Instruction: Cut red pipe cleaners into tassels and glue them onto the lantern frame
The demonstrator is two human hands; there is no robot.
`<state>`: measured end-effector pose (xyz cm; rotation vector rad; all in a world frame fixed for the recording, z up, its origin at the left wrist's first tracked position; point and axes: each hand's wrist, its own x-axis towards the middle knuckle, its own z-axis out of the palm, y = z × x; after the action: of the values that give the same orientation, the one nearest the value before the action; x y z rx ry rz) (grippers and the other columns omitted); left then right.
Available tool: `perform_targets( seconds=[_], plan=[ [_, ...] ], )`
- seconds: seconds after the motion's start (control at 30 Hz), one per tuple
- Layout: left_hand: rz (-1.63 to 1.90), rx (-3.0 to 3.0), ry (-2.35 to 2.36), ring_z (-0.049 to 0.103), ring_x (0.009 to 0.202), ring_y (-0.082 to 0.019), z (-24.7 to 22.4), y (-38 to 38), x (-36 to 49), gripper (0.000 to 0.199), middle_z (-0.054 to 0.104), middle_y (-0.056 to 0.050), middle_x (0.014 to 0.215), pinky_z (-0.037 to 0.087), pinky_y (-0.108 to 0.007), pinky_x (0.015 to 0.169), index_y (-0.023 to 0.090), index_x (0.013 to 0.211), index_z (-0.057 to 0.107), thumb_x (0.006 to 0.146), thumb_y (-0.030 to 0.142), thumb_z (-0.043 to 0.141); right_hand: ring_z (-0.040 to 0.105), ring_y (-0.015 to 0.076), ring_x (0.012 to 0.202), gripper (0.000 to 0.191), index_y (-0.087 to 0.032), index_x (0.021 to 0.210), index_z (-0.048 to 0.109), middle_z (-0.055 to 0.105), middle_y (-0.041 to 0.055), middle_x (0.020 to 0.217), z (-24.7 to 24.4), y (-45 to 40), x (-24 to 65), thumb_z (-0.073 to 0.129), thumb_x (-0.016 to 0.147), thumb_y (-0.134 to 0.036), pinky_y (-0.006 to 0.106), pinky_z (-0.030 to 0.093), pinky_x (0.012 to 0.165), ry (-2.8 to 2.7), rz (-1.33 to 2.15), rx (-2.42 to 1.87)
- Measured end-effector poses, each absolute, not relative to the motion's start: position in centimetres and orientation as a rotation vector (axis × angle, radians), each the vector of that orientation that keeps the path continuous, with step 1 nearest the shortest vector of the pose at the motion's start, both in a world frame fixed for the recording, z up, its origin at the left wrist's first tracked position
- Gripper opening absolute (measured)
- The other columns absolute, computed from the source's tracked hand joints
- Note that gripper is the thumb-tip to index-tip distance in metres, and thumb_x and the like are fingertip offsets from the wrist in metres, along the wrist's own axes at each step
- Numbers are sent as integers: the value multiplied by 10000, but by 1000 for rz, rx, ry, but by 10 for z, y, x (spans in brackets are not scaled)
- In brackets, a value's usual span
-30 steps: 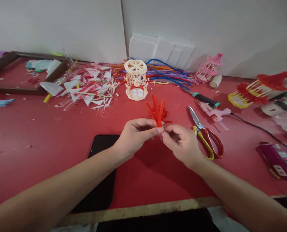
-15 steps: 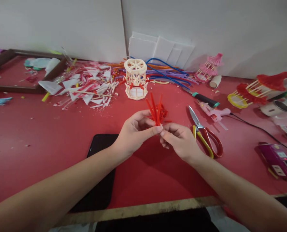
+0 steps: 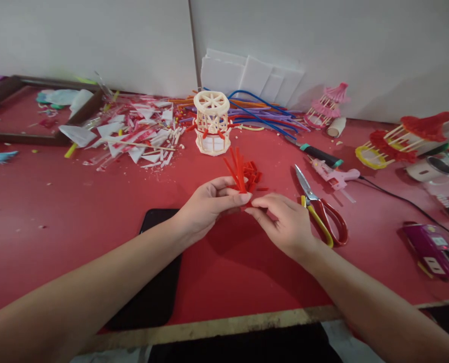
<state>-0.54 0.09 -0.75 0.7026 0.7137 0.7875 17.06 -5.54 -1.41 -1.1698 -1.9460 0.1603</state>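
Observation:
My left hand [image 3: 209, 204] is closed in a pinch around a small bundle of red pipe cleaners [image 3: 239, 171], whose upper ends fan out. Just to the right, my right hand [image 3: 283, 219] pinches at the bundle's lower ends with thumb and forefinger; the exact grip is partly hidden. Behind the bundle lies a small pile of short cut red pieces [image 3: 251, 174]. Beyond the hands stands a cream-coloured openwork tower model [image 3: 212, 123] with red bits around its middle.
Scissors [image 3: 319, 206] lie right of my right hand, near a pink glue gun [image 3: 334, 174]. A black phone-like slab [image 3: 156, 282] is under my left forearm. White and pink scraps [image 3: 141, 131] and coloured pipe cleaners [image 3: 270, 113] lie at the back. A purple device [image 3: 434, 249] sits far right.
The bundle and my left hand have shifted slightly left. My right fingertips have changed position and now pinch lower, at the bundle's bottom ends.

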Motion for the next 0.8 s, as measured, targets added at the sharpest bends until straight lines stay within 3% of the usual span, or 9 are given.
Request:
perform_targets(
  seconds=[0.23, 0.4, 0.63, 0.8],
  plan=[
    [695, 758, 736, 707, 666, -88, -7, 1, -5, 320, 753, 19, 736, 556, -177, 665, 163, 876, 689, 629, 167, 893, 710, 151, 756, 34, -222, 892, 667, 760, 9, 812, -12, -59, 171, 652, 914, -200, 260, 552, 717, -1919, 99, -1191],
    [725, 788, 687, 682, 637, -65, -7, -1, -6, 278, 725, 49, 678, 541, -154, 650, 164, 856, 686, 654, 162, 876, 713, 157, 770, 50, -210, 896, 686, 769, 29, 830, -9, -61, 168, 644, 907, -184, 266, 558, 726, -1880, 168, -1181],
    [850, 886, 601, 663, 601, -67, -6, -4, -5, 254, 706, 69, 627, 568, -180, 650, 160, 895, 623, 737, 93, 810, 680, 134, 630, 133, -193, 885, 711, 731, 21, 730, -7, -63, 163, 646, 896, -309, 255, 561, 580, -1443, 1044, -1251],
    [906, 909, 609, 672, 598, -95, -6, -6, -3, 294, 720, 40, 679, 568, -213, 610, 169, 792, 539, 730, 144, 825, 637, 115, 563, 209, -195, 805, 689, 702, 7, 673, -11, -58, 158, 708, 842, -400, 244, 528, 504, -1108, 1390, -1127]
  ],
)
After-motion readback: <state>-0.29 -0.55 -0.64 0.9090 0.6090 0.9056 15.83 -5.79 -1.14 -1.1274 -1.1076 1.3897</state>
